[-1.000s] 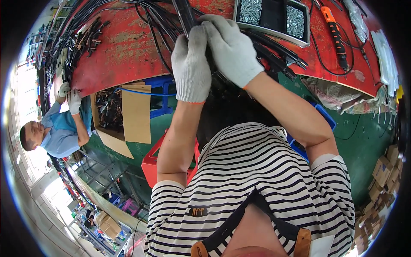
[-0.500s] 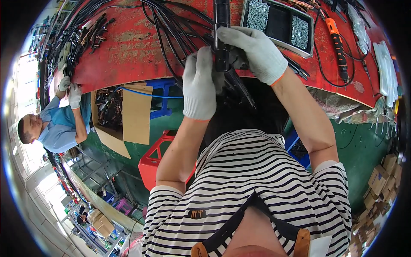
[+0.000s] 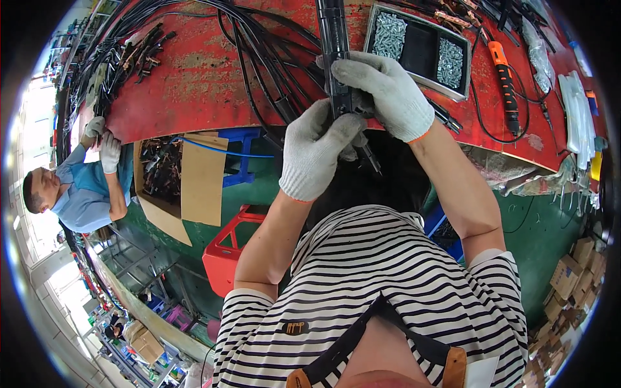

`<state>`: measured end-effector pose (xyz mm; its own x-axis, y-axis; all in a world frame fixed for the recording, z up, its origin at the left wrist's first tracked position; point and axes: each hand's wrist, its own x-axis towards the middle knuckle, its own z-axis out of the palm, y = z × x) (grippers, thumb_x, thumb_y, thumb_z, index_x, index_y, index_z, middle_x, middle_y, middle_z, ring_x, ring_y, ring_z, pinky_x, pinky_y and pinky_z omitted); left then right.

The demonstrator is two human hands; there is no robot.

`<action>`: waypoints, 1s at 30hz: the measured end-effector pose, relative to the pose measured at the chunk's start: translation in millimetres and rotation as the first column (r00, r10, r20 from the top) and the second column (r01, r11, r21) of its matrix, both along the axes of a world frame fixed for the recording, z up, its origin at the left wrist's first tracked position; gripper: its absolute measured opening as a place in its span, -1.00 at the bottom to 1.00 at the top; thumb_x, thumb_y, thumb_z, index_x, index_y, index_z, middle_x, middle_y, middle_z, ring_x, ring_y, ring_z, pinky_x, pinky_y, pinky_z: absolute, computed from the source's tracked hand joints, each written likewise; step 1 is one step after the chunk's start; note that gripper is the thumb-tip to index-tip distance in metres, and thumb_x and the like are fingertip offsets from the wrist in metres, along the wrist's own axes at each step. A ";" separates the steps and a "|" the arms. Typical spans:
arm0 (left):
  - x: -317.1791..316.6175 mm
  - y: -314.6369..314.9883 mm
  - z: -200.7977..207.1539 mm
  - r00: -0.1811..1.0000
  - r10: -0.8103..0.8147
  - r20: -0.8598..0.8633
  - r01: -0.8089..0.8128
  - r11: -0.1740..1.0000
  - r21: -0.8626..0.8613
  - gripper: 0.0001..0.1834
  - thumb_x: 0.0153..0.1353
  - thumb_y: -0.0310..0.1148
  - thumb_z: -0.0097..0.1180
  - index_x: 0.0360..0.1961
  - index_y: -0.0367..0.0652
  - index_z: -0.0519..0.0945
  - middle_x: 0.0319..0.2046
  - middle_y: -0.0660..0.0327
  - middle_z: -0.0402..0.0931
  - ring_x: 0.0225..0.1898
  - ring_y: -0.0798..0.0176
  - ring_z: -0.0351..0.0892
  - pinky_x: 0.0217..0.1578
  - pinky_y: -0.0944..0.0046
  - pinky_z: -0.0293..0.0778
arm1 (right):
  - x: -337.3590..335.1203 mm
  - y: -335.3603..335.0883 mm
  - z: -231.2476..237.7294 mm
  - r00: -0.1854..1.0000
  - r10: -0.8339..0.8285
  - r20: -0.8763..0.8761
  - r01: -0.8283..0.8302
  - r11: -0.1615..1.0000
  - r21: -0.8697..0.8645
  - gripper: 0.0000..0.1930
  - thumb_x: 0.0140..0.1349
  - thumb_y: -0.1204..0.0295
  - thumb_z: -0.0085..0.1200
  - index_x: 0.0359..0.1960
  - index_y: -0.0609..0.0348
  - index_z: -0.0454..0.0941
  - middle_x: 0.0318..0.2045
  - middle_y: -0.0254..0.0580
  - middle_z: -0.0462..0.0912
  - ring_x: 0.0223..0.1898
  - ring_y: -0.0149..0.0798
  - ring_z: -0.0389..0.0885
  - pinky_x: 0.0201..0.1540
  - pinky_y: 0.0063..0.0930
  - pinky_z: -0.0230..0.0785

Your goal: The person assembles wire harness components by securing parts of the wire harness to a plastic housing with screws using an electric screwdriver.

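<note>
A long black tube-shaped part [image 3: 332, 39] stands out over the table's near edge, its far end cut off by the top of the picture. My right hand [image 3: 388, 90], in a white knit glove, is closed round the tube's right side. Lower down, my gloved left hand [image 3: 317, 149] is closed at its near end, thumb across the front. A thin dark pointed piece [image 3: 371, 157] sticks out beneath the hands; its upper part is hidden by the fingers. Black cables [image 3: 259, 52] lie on the red table [image 3: 187, 84] left of the tube.
Right of my hands sits a tray [image 3: 424, 83] of small silver screws. Beyond it lie an orange-and-black electric screwdriver [image 3: 504, 81] and clear plastic sleeves [image 3: 576, 110]. A cardboard box [image 3: 204, 187] and red stool [image 3: 226, 255] stand below left. Another person [image 3: 87, 187] works at far left.
My left hand has turned, its thumb now across the tube's near end. The tube tilts slightly more, and my right hand sits slightly lower in view.
</note>
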<state>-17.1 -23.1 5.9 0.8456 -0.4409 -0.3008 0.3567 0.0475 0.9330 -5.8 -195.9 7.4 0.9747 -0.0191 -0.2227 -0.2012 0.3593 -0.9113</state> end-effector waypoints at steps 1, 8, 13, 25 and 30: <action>0.1 0.2 -1.6 1.000 0.001 0.002 -0.001 1.000 -0.003 -0.62 0.42 -0.20 0.31 0.00 -0.34 0.62 -0.39 0.24 0.64 -0.46 0.42 0.55 -0.47 0.39 0.43 | -1.0 -0.6 3.0 1.000 0.015 -0.010 -0.015 1.000 -0.019 -0.60 0.38 0.16 0.31 0.02 0.26 0.74 -0.31 -0.45 0.67 -0.32 -0.59 0.52 -0.28 -0.61 0.33; -5.1 1.9 -5.4 0.997 -0.065 -0.030 0.061 0.991 -0.119 -0.57 0.45 -0.18 0.28 0.08 -0.36 0.57 -0.40 0.24 0.58 -0.52 0.42 0.46 -0.52 0.38 0.36 | -6.5 0.8 -2.8 0.999 0.039 -0.022 -0.039 0.999 -0.015 -0.61 0.40 0.14 0.28 -0.09 0.29 0.74 -0.33 -0.46 0.65 -0.30 -0.59 0.50 -0.23 -0.58 0.36; -17.6 -4.3 -13.6 0.998 0.046 0.038 -0.044 0.997 -0.058 -0.58 0.49 -0.17 0.21 0.10 -0.36 0.56 -0.31 0.13 0.68 -0.44 0.35 0.62 -0.45 0.37 0.49 | -10.1 2.1 -3.6 0.994 0.083 -0.067 -0.091 0.987 -0.129 -0.57 0.44 0.11 0.19 0.04 0.26 0.72 -0.37 -0.41 0.64 -0.40 -0.58 0.50 -0.37 -0.58 0.35; -4.3 9.3 -3.9 0.991 0.063 -0.115 -0.072 0.994 -0.078 -0.64 0.43 -0.21 0.22 0.05 -0.30 0.60 -0.32 0.12 0.70 -0.49 0.32 0.66 -0.51 0.34 0.51 | 37.7 -135.7 -32.1 0.989 0.059 0.139 0.113 0.318 -0.941 -0.52 0.39 0.14 0.21 0.19 0.20 0.66 0.04 -0.08 0.78 0.09 -0.20 0.73 0.25 -0.33 0.47; -4.3 11.4 -5.9 0.973 0.065 -0.220 -0.083 0.994 -0.074 -0.61 0.42 -0.22 0.24 0.07 -0.33 0.59 -0.31 0.11 0.71 -0.44 0.31 0.71 -0.50 0.35 0.55 | 52.6 -122.1 -52.9 0.950 0.297 0.099 0.146 -0.138 -0.980 -0.67 0.29 0.13 0.19 0.02 -0.09 0.74 0.03 -0.15 0.69 0.13 0.01 0.64 0.22 -0.12 0.49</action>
